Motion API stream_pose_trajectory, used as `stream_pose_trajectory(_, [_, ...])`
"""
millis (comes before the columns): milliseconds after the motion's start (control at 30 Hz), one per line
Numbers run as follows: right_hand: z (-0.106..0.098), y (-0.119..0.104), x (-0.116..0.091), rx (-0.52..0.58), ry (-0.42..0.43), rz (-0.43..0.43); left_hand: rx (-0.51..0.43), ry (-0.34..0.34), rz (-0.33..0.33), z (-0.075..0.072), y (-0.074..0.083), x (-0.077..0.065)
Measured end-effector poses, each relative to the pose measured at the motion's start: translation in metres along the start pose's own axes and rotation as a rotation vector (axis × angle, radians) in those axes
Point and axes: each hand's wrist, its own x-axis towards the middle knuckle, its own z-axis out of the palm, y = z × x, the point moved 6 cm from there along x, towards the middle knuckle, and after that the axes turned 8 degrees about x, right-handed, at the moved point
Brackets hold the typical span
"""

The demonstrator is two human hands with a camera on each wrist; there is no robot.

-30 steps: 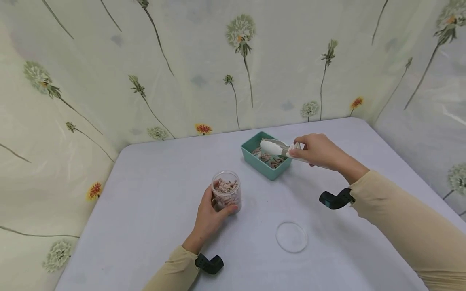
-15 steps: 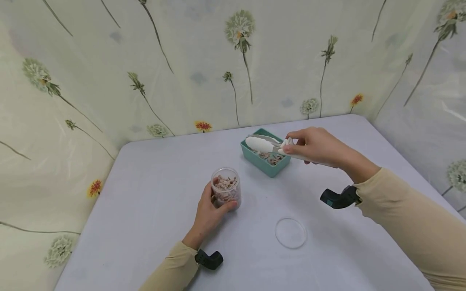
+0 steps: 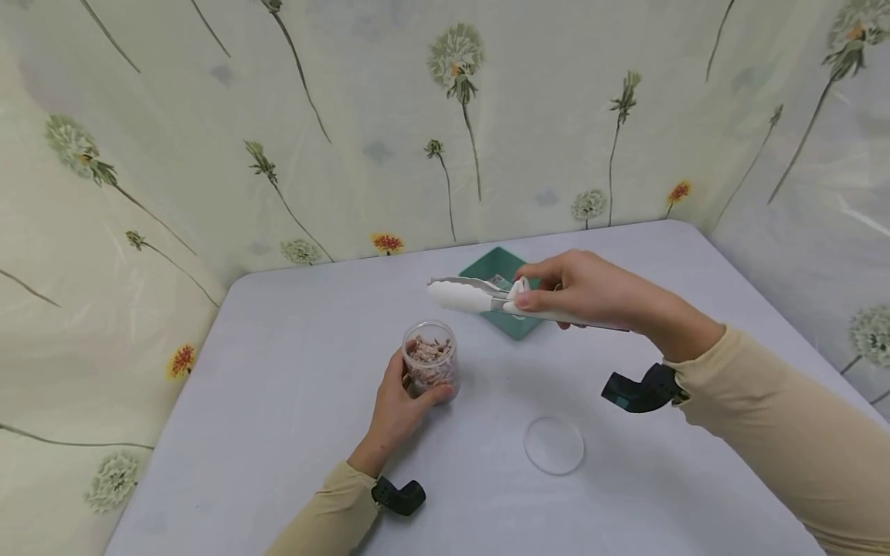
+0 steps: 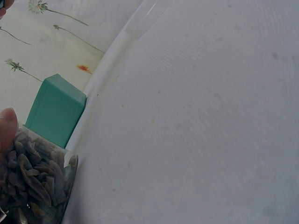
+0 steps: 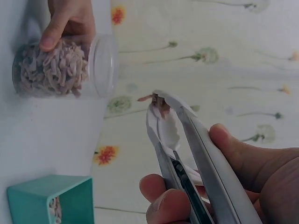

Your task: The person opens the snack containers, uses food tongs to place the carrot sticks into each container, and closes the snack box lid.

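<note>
My left hand (image 3: 402,411) grips a clear plastic jar (image 3: 433,371), thumb at its front, fingers behind it. Brownish-pink dried strips (image 5: 55,67) fill much of the jar, which has no lid on. In my right hand (image 3: 591,293) is a pair of white-tipped tongs (image 3: 462,296), held level above the table between the jar and the teal box (image 3: 511,328). A few of the strips are pinched between the tong tips, as the right wrist view shows. More strips lie inside the teal box, mostly hidden behind the tongs and right hand in the head view.
A clear round lid (image 3: 554,445) lies flat on the white-covered table (image 3: 292,371), right of the jar and nearer to me. Behind the table hangs a flower-printed sheet (image 3: 361,139). Black cameras (image 3: 399,496) are strapped to both wrists.
My right hand has moved the tongs left, from inside the teal box to above and behind the jar. The left hand stays on the jar.
</note>
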Motion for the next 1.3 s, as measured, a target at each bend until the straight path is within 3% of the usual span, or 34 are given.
stream_pose_trajectory(300, [0.019,-0.002,0.003,-0.016,-0.063,-0.034,0.007,0.001,-0.011,0.000,-0.001,0.000])
stream_pose_trajectory(533, [0.026,-0.005,0.006,-0.155,-0.039,-0.104,0.005,0.004,-0.010,0.000,-0.001,0.000])
stream_pose_trajectory(867, [0.028,-0.011,0.005,-0.223,-0.029,-0.144,-0.021,0.007,-0.017,-0.001,-0.002,0.001])
stream_pose_trajectory(1300, [0.027,-0.008,0.006,-0.201,-0.016,-0.122,-0.017,0.012,-0.007,-0.001,-0.001,0.000])
